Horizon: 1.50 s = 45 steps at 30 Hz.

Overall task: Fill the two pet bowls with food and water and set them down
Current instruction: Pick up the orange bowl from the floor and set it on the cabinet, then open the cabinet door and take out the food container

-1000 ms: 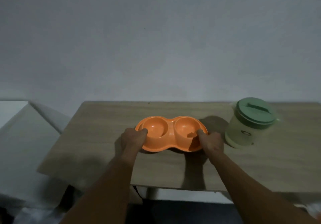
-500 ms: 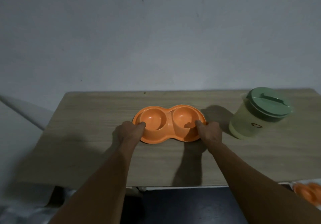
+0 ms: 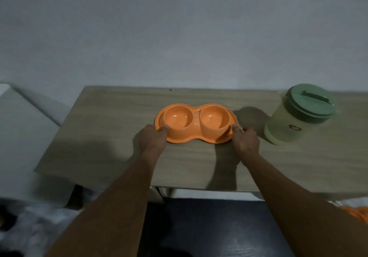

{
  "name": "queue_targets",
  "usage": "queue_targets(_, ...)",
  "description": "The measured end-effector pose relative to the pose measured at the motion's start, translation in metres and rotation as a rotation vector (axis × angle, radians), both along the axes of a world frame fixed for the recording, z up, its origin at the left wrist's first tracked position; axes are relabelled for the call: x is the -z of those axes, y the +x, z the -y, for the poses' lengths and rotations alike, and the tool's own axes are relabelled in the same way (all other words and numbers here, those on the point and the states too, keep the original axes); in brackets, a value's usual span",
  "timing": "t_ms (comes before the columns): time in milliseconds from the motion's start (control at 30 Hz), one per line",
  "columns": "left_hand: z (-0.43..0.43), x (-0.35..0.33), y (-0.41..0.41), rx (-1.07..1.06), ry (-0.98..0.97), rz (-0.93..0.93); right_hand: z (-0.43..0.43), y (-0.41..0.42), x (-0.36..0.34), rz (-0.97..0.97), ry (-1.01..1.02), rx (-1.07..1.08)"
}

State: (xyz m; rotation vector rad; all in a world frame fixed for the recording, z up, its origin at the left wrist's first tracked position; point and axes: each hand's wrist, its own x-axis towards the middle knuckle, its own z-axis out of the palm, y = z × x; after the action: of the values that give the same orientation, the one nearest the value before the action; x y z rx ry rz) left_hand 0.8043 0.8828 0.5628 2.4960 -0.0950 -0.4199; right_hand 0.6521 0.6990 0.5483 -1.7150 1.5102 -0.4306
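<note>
Orange plastic marks the double pet bowl [image 3: 196, 124], a single moulded dish with two round wells side by side, which sits open side up near the middle of the wooden worktop [image 3: 111, 129]. Its long axis runs left to right, roughly parallel to the worktop's far edge and to the grey wall [image 3: 179, 37] behind it. The left well [image 3: 176, 117] and the right well [image 3: 214, 117] both look bare inside. Both hands hold it at its ends. The left hand [image 3: 152, 139] grips the left end, thumb laid over the rim and the other fingers hidden below. The right hand [image 3: 246, 142] pinches the right end, thumb on the rim, fingers curled just behind it. Whether the dish rests fully on the wood or is lifted a little cannot be told. To its right, apart from it, stands a pale translucent canister [image 3: 286, 129] with a green lid [image 3: 310, 103]. A pale surface [image 3: 18, 137] lies left of the worktop, and something orange [image 3: 356, 213] shows at the lower right edge, too blurred to name.
</note>
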Motion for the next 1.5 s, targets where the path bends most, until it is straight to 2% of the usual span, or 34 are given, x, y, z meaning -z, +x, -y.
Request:
queue_targets(267,-0.074,-0.001,-0.052,-0.071,-0.034,0.042,-0.074,-0.013,0.004,-0.048,-0.077,-0.229)
queue_targets(467,-0.139,0.006,-0.062,-0.108,-0.018,0.056,-0.180,-0.008,0.009,0.042,-0.114,-0.377)
queue_targets(600,-0.183,0.032,-0.062,-0.171,-0.116,-0.055,-0.255,-0.015,0.032,0.029,-0.132,-0.336)
queue_targets(733,-0.210,0.078,-0.055,-0.278,-0.305,-0.209,-0.298,-0.017,0.059,-0.080,0.055,-0.287)
queue_targets(833,-0.205,0.103,-0.046,-0.322,-0.441,-0.295,-0.302,-0.001,0.070,0.023,0.190,-0.241)
queue_targets(933,-0.197,0.067,-0.046,-0.376,-0.587,-0.336,-0.292,0.018,0.088,0.155,0.260,-0.232)
queue_targets(1100,-0.188,0.062,-0.044,-0.446,-0.664,-0.355,-0.298,0.024,0.102,0.273,0.187,-0.196)
queue_targets(1333,-0.183,0.055,-0.037,-0.633,-0.871,-0.537,-0.293,0.027,0.101,0.210,0.113,-0.157)
queue_targets(1500,-0.187,0.053,-0.042,-0.639,-0.786,-0.522,-0.303,0.006,0.095,0.137,-0.004,-0.300)
